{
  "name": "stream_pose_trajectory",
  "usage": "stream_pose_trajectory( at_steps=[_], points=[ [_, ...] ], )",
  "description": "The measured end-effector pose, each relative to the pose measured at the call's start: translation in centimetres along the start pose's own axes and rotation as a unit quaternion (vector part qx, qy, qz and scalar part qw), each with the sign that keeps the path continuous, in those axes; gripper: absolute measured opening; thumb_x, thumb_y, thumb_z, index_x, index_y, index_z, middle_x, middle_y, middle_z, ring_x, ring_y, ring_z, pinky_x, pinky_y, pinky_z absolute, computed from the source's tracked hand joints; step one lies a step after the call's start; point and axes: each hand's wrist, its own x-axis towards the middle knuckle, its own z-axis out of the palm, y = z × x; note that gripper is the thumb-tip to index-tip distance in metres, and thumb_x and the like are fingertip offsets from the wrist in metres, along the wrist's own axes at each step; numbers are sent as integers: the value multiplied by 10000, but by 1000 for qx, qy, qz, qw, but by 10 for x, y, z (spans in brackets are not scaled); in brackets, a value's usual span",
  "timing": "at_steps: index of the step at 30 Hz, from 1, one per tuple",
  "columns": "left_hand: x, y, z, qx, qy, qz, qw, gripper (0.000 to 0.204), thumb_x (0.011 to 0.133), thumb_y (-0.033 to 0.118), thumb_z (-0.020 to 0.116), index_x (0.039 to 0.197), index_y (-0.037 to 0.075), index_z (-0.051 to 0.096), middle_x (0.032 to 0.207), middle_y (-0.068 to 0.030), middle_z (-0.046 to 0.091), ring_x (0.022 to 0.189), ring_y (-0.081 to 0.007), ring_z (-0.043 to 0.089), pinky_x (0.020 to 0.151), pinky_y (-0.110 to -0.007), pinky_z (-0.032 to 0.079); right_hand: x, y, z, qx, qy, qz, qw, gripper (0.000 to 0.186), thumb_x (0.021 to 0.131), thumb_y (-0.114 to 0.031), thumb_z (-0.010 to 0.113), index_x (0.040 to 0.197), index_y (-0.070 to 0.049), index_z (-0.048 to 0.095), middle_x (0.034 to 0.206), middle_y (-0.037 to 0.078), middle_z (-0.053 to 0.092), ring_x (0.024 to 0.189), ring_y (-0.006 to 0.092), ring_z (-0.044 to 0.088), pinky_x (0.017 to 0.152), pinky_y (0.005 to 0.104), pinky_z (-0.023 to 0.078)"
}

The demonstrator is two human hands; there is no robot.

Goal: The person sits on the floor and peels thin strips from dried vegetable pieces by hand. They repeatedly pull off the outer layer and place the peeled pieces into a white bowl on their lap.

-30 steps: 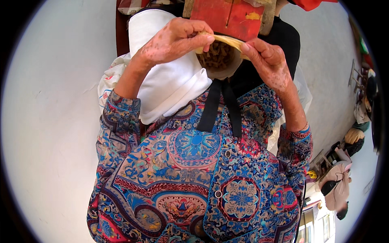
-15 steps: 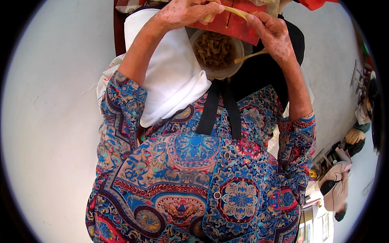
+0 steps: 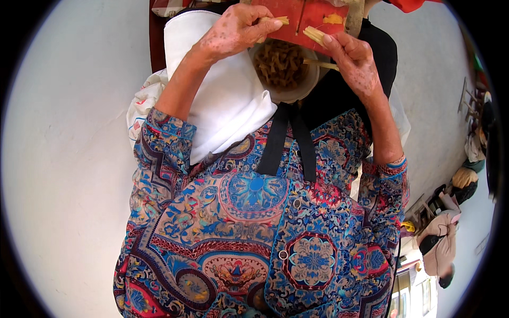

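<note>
My left hand (image 3: 228,34) is closed round a pale yellow fibrous strip, whose short end (image 3: 284,20) sticks out past the thumb. Opposite it, my right hand (image 3: 356,57) pinches another pale yellow piece (image 3: 314,35) with split, layered ends. A gap separates the two pieces. Both are over a red board (image 3: 278,33) that has a thin dark upright line near its middle. Partly under the board's near edge is a white bowl (image 3: 289,97) of brown cut pieces (image 3: 280,66). Another pale strip (image 3: 324,64) lies across the bowl's right rim, below my right hand.
A white cloth (image 3: 220,95) covers my left thigh. An orange-yellow scrap (image 3: 333,19) rests on the board. To the left is a white printed bag (image 3: 143,108). Far right, by the wall, another person in beige (image 3: 440,241) is visible near chairs.
The single strip stretched between my hands is now two separate pieces, one in each hand. My hands have come slightly lower, and the yellow scrap on the board shows more clearly.
</note>
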Motion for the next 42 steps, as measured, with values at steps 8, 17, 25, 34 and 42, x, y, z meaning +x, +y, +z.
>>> stream_pose_trajectory(
  at_steps=[8, 17, 25, 34, 42],
  points=[
    [-48, -3, 18, 122, 89, 162, 975, 278, 884, 204, 622, 1089, 17, 615, 1039, -120, 651, 960, -289, 595, 819, -356, 474, -48, -44, 21, 17, -6, -55, 998, 144, 906, -103, 579, 813, 8, 578, 562, 139, 483, 471, 285, 499, 448, 342, 393],
    [-110, 31, 53, -77, -52, 142, 985, 228, 827, 61, 641, 1040, -11, 603, 828, -117, 619, 746, -271, 586, 659, -356, 464, -88, -69, 43, 48, -99, -87, 990, 68, 868, -46, 583, 845, 12, 558, 668, 164, 559, 602, 363, 574, 485, 409, 435],
    [-127, 23, 31, -17, -54, 167, 984, 119, 785, 6, 653, 892, -24, 613, 714, -122, 575, 623, -290, 546, 550, -379, 421, -93, -67, 54, 24, -158, -74, 984, 184, 876, -160, 599, 776, -19, 536, 618, 152, 539, 596, 346, 580, 510, 430, 445],
    [-132, 40, 9, 241, -6, 154, 958, 359, 757, 6, 662, 1103, -5, 564, 851, -125, 594, 759, -315, 565, 726, -406, 475, -77, -78, 68, 11, -195, -105, 975, 241, 896, -179, 564, 739, -4, 507, 585, 161, 524, 558, 355, 566, 498, 440, 432],
    [-145, 50, 40, 222, -163, 90, 957, 184, 885, 215, 573, 816, 59, 504, 723, -98, 572, 684, -276, 604, 567, -384, 464, -85, -79, 56, 25, -268, -83, 959, 267, 903, -215, 551, 740, -5, 525, 658, 173, 563, 607, 356, 583, 522, 439, 446]
  ],
)
